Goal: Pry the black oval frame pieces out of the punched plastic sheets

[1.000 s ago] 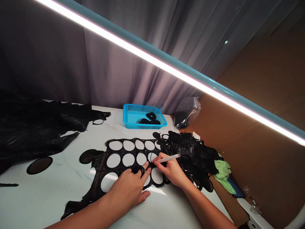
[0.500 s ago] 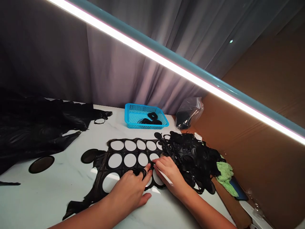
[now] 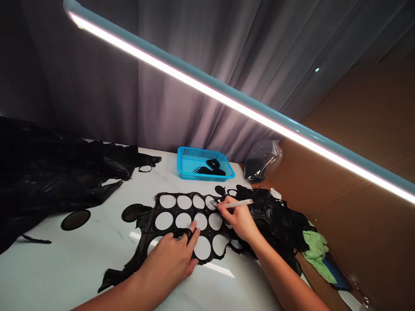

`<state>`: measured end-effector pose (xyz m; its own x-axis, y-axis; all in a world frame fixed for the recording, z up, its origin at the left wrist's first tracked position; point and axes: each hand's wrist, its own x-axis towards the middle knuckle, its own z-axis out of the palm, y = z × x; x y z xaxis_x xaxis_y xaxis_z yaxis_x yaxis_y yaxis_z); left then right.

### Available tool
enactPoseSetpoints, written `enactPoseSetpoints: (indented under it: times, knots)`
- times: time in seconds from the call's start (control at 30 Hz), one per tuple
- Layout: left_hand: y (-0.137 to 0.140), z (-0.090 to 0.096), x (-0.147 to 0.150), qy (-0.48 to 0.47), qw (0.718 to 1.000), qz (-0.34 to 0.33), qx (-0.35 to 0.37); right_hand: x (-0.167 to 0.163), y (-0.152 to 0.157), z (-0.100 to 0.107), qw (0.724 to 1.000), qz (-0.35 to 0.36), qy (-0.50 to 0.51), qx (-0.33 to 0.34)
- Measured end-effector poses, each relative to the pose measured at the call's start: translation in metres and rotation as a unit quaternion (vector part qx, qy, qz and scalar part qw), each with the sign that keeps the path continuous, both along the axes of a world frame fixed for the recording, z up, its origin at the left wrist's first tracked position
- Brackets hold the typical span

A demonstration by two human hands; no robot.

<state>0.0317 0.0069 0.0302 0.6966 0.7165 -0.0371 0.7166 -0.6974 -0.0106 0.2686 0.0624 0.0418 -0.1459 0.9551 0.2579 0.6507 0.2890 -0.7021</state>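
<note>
A thin black rubbery sheet (image 3: pixel 175 211) with rows of round holes lies flat on the white table. My left hand (image 3: pixel 177 250) rests on its lower part, fingers stretched out, with several black rings (image 3: pixel 187 233) looped around them. In my right hand (image 3: pixel 238 218) is a slim white pen-shaped tool (image 3: pixel 238 203), gripped between thumb and fingers. Its tip is at a hole in the top row, near the sheet's right end, where a thin dark loop shows. A tangled heap of black scraps (image 3: pixel 275 220) lies beside and partly behind that hand.
A blue mesh basket (image 3: pixel 184 176) holding black rings stands at the back, next to a clear bag (image 3: pixel 262 162). Black sheeting (image 3: pixel 65 177) covers the left side, with a loose dark disc (image 3: pixel 75 220) near it. A green cloth (image 3: pixel 316 248) lies at right. A lamp tube (image 3: pixel 227 95) crosses overhead.
My right hand has moved up along the sheet to the top row, turning the white tool so that its tip points left. The left hand stays on the sheet. The view has shifted slightly.
</note>
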Motion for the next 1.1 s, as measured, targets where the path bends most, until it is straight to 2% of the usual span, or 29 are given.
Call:
enactPoseSetpoints:
  times: [0.13,0.37,0.63,0.77,0.93,1.0,1.1]
  knots:
    - [0.002,-0.002,-0.006,-0.002,1.000,0.012,-0.004,-0.038,-0.028,-0.010,0.994,0.070,0.037,-0.071]
    - [0.001,0.001,-0.004,-0.002,1.000,0.021,-0.016,-0.043,-0.034,-0.020,0.992,0.079,0.039,-0.085]
    - [0.002,0.002,-0.007,-0.008,0.999,0.024,-0.040,-0.045,-0.035,-0.023,0.995,0.088,-0.016,-0.034]
    - [0.004,0.003,-0.007,-0.021,0.998,0.025,-0.046,-0.047,-0.039,-0.028,0.992,0.098,-0.076,0.022]
    - [0.005,0.007,-0.008,-0.028,0.997,0.030,-0.064,-0.052,-0.039,-0.033,0.956,0.141,-0.230,0.115]
    - [0.005,0.011,-0.008,-0.014,0.997,0.029,-0.067,-0.043,-0.025,-0.029,0.948,0.107,-0.268,0.133]
    - [0.006,0.017,-0.008,0.008,0.997,0.029,-0.065,-0.011,0.011,-0.014,0.948,-0.048,-0.284,0.136]
